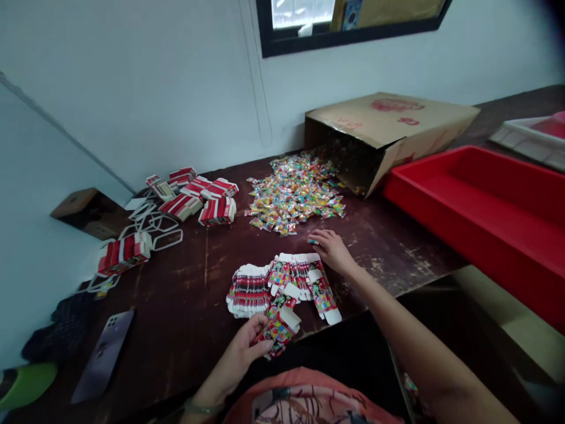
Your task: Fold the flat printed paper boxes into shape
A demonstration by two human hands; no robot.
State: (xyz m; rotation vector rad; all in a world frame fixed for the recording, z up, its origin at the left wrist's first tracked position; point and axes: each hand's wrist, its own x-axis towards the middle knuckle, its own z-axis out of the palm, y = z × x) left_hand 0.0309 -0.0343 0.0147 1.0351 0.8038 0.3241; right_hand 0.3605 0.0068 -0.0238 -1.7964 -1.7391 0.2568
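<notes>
My left hand (pixel 241 347) grips a small red printed carton (pixel 277 331) near the table's front edge; its white end flap stands open. My right hand (pixel 334 252) is closed, fingertips pinching a small colourful candy packet (pixel 312 241). It hovers just short of the pile of clear-wrapped candies (pixel 293 194). Between my hands lies a fanned row of flat folded cartons (pixel 251 291), red with white flaps. One more carton (pixel 324 294) lies at the right end of that row, partly below my right wrist.
A tipped cardboard box (pixel 397 121) opens toward the candies. On the right stands a red tray (pixel 481 224). Bundled cartons (pixel 183 203) and white bands (pixel 152 221) lie at the left, with a small brown box (pixel 90 212), a phone (pixel 106 356) and dark cloth (pixel 59 330).
</notes>
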